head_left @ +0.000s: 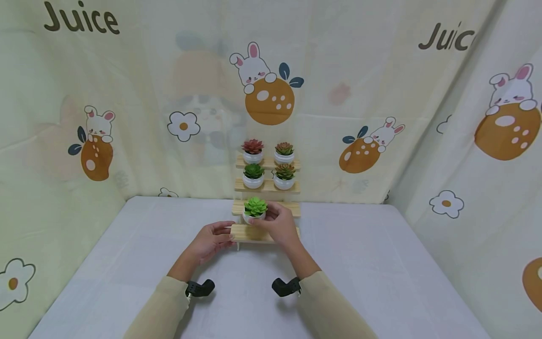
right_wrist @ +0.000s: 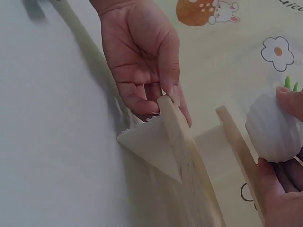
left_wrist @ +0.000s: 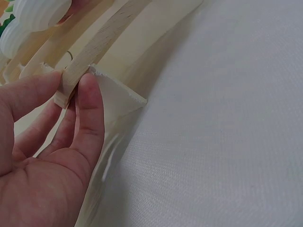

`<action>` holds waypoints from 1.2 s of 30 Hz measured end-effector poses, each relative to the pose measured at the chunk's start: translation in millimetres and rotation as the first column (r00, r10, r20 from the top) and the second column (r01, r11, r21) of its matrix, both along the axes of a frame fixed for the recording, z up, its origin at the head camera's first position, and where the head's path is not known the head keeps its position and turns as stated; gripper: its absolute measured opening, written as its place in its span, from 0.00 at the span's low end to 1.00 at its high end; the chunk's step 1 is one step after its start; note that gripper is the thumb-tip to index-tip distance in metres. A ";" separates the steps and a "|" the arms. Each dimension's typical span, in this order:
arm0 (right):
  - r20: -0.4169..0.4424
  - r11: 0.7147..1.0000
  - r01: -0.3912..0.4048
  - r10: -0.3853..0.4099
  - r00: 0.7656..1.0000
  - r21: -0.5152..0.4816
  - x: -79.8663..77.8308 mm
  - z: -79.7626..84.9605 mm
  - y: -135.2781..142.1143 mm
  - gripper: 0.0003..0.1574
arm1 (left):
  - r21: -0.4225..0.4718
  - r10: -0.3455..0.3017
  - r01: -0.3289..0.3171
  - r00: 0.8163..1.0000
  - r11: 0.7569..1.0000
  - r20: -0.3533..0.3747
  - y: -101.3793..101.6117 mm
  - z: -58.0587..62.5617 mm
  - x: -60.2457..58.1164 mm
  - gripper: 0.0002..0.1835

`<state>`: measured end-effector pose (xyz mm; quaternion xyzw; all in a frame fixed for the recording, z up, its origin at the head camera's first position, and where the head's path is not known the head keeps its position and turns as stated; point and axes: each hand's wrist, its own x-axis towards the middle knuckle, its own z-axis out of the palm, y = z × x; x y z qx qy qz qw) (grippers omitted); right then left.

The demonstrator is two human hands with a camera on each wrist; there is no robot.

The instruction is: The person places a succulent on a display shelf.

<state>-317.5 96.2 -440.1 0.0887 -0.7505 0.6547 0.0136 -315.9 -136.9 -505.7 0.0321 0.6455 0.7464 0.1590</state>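
A small wooden tiered stand (head_left: 250, 233) with several shelves is at the table's far middle. My left hand (head_left: 213, 241) pinches the left end of its lowest shelf, thumb above and fingers below, as the left wrist view shows. With my right hand (head_left: 281, 226) I hold a bright green succulent (head_left: 256, 206) in a white ribbed pot (right_wrist: 272, 130) at the second shelf from the bottom, left side. Whether the pot touches that shelf I cannot tell. A dark green succulent (head_left: 253, 171) and a reddish-green one (head_left: 284, 172) stand one shelf higher.
On the top shelf are a red succulent (head_left: 252, 146) and a green-red one (head_left: 284, 149), both in white pots. Behind the stand hangs a printed curtain (head_left: 322, 141). A white cloth (head_left: 360, 263) covers the table. Each wrist wears a black device (head_left: 201, 288).
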 end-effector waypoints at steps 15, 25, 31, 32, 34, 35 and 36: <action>-0.042 0.999 0.028 -0.027 0.999 0.032 -11.7 7.5 -2.7 0.34 | -0.023 0.002 -0.002 1.000 1.000 0.005 -0.5 -0.4 -0.2 0.29; -0.045 0.991 0.080 -0.075 0.996 0.110 -21.3 7.2 -7.7 0.38 | -0.017 -0.003 0.003 1.000 1.000 0.011 -1.1 -1.7 -1.0 0.29; -0.054 0.989 0.090 -0.084 0.995 0.120 -23.5 4.3 -9.9 0.38 | -0.022 -0.003 0.003 1.000 1.000 0.019 -1.3 -1.4 -1.6 0.29; -0.054 0.988 0.093 -0.087 0.995 0.121 -23.3 4.1 -10.2 0.38 | -0.021 -0.006 0.007 1.000 1.000 0.016 -1.3 -1.3 -1.6 0.29; -0.057 0.987 0.098 -0.092 0.994 0.126 -22.4 4.3 -10.9 0.37 | -0.026 -0.014 0.015 1.000 1.000 0.011 -1.9 -1.0 -1.5 0.29; -0.061 0.986 0.101 -0.094 0.994 0.132 -22.1 4.2 -10.9 0.37 | -0.035 -0.020 0.020 1.000 0.999 0.002 -2.1 -0.9 -1.2 0.29; -0.063 0.985 0.104 -0.096 0.993 0.138 -21.6 4.3 -10.8 0.37 | -0.047 -0.024 0.023 1.000 0.999 -0.007 -2.3 -0.7 -0.8 0.29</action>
